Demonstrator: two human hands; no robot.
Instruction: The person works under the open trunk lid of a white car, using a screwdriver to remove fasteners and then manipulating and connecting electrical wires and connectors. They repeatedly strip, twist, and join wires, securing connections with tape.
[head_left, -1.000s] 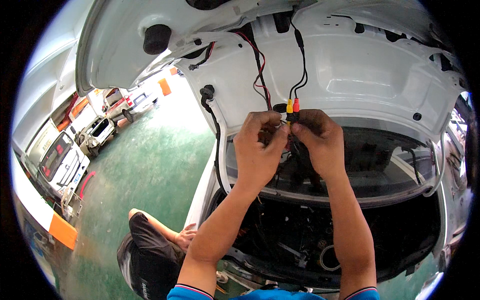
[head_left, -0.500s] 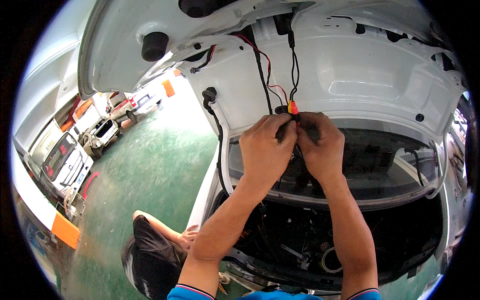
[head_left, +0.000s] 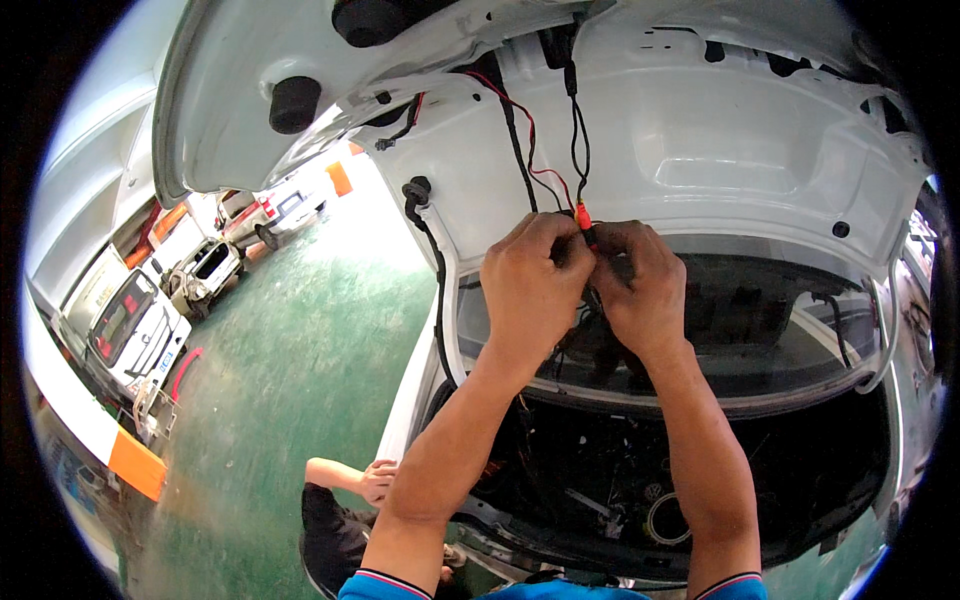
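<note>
Both my hands are raised in front of the white inner panel of an open car trunk lid (head_left: pixel 690 150). My left hand (head_left: pixel 535 285) and my right hand (head_left: pixel 642 285) meet with bent fingers, pinching the cable at a red plug-type connector (head_left: pixel 584 215). A sliver of yellow shows at its top; its lower end is hidden between my fingertips. A black cable loop (head_left: pixel 577 140) hangs down to the connector from the lid. Next to it a thin red wire (head_left: pixel 533 135) runs down to the same spot. A thicker black taped harness (head_left: pixel 517 150) passes behind my left fingers.
Behind my forearms are the rear window (head_left: pixel 720 320) and the dark trunk area (head_left: pixel 600 450). A black hose-like harness (head_left: pixel 437 260) hangs at the left. A co-worker (head_left: pixel 335 530) crouches low left, a hand on the car's edge. Partly dismantled vehicles (head_left: pixel 130 330) stand on the green floor (head_left: pixel 270 370).
The yellow part beside the red connector is now mostly out of sight, and the connector tilts a little more. My hands stay together. The co-worker has shifted right and lower.
</note>
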